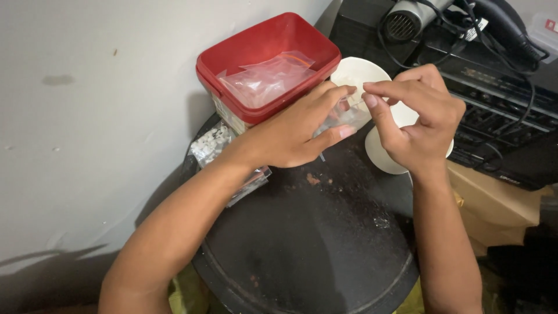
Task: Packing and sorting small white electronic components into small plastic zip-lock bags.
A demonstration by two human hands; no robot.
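A round black tabletop [308, 244] lies under both forearms, well below the fingers, scuffed and dusted with pale crumbs. Beyond the left knuckles stands a red plastic tub [232, 64] holding clear zip bags [267, 78]; a white dish [354, 72] sits just past the fingertips and a second white dish [381, 157] under the right palm. The left hand [290, 136] cups a small clear plastic bag [343, 116], thumb below and fingers pressed along its top edge; the right hand [415, 125] pinches the same edge with thumb and forefinger, other fingers curled. The bag looks very light, limp and slick, likely to crumple or slip, so the stiffer strip at its mouth seems the surest place to grip. Its contents cannot be made out.
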